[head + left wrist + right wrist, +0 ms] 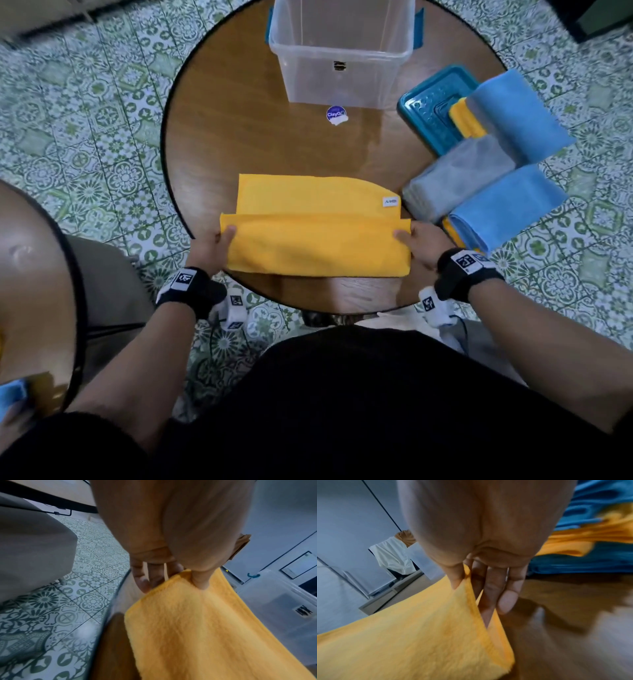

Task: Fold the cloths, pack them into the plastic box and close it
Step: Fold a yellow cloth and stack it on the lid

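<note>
Both forearms of the person reach over the near edge of the round wooden table (219,113), each with a black wrist strap. Left hand (214,245) pinches the left end of the yellow cloth (318,222): in the left wrist view the thumb (200,580) presses on top of the fabric and the other fingers go under it. Right hand (416,243) pinches the right end in the same way, thumb on top and fingers below the raised layer, as the right wrist view shows.

The yellow cloth lies at the near edge of the table, with its near part turned over the far part, so a strip of the lower layer with a small white label is visible behind the fold.

At the far edge stands the clear plastic box (342,54), open, with blue latches on its sides. Its teal lid (428,106) lies at the right edge of the table, partly under a pile of blue, yellow and grey cloths (493,161), which hangs a little over that edge. Between the box and the yellow cloth a small round sticker (336,114) lies on the wood. Below the table is a green patterned tile floor (85,113).
</note>
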The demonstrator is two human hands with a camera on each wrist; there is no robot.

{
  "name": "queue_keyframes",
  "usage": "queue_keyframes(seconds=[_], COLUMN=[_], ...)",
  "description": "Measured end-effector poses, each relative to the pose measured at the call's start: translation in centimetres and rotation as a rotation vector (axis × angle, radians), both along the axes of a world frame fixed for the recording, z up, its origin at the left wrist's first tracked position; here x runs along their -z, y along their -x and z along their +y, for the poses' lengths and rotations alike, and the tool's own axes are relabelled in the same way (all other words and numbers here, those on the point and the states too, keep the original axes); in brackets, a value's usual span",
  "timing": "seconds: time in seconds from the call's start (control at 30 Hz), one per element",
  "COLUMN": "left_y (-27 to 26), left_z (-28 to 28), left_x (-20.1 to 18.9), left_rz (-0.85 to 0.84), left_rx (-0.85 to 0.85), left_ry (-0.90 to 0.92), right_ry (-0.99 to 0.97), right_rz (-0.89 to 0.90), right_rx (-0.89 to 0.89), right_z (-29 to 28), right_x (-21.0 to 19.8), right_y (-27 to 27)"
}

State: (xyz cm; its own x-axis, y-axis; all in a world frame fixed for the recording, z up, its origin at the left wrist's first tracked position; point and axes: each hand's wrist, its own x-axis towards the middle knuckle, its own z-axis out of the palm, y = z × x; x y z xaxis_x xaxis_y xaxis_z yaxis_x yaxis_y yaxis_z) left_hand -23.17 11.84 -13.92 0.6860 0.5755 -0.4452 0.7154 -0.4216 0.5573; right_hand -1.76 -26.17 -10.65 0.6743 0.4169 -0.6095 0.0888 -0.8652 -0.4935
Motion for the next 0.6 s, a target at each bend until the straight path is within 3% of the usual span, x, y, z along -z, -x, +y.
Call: queue_keyframes(seconds=[0.13,0.27,0.4,0.47,0.6], left_y=[-4.2,-6.2,-3.7,-2.1,-2.6], left_z=[0.2,1.6,3.3,3.2,1.9], left_x=[-1.3,0.8,1.9,1.5,0.0], left_rz=[-0.142,0.113,0.269,0.313,0.144], left_rx=[-0.063,0.066,0.128,0.153,0.079], left_ry=[0.022,-0.02,-0.107,-0.122,-0.191], right_ry=[0.037,0.205,0.222,0.208,0.169], right_rz=[-0.076,0.009,0.091,0.125,0.056], right_rx=[0.092,-0.018,-0.151,-0.126,0.039], right_z=[3.0,4.1,4.5,4.2,4.2], right_x=[-0.4,0.7,1.4,1.7,2.2], right_y=[-2.8,-2.8,-1.5,-1.3,-1.4])
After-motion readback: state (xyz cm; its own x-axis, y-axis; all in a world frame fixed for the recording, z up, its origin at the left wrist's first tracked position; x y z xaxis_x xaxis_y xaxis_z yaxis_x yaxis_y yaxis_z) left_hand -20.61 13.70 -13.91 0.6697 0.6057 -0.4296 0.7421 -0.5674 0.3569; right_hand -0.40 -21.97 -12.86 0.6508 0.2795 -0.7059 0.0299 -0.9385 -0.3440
